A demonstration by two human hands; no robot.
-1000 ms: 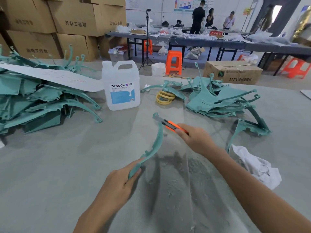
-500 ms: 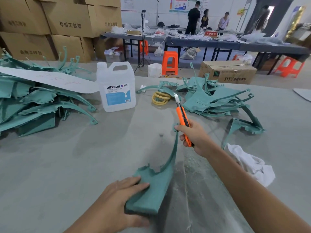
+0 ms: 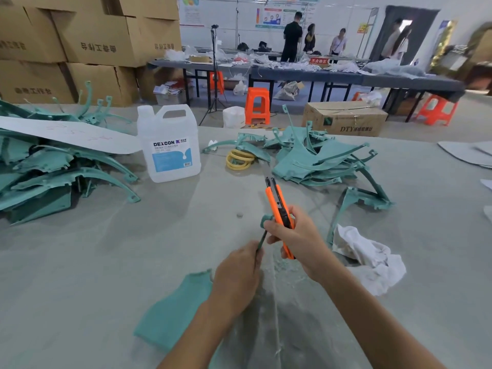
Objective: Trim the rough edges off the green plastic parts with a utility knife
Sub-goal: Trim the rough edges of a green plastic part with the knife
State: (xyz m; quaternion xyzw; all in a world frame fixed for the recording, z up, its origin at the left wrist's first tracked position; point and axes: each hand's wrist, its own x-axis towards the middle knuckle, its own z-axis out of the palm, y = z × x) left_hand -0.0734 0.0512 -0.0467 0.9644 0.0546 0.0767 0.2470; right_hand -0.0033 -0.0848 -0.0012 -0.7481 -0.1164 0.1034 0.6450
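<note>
The green plastic part (image 3: 173, 312) is held low over the bench (image 3: 106, 262) right in front of the person. Its broad flat end shows to the left of the left wrist, and its thin arm runs up edge-on between the two hands to a rounded tip just beside the right fingers. The left hand (image 3: 237, 275) is curled round that thin arm, gripping it partway up. The right hand (image 3: 298, 235) is wrapped round the orange utility knife (image 3: 277, 203), whose nose points up and away, clear of the plastic; how far the blade is out is too small to tell. This looks like a pause between cuts, with the part being set up so a fresh edge faces the knife. The next move calls for tipping the knife down onto that edge at a shallow angle and stroking away from the left fingers, with a firm grip, since the slim arm will likely flex. Pale shavings (image 3: 277, 302) dust the bench under the hands, so trimming seems well under way. A white rag (image 3: 372, 259) lies near to the right, a heap of green parts (image 3: 314, 161) beyond it, a white jug (image 3: 170, 145) and a second heap (image 3: 53, 179) to the left.
</note>
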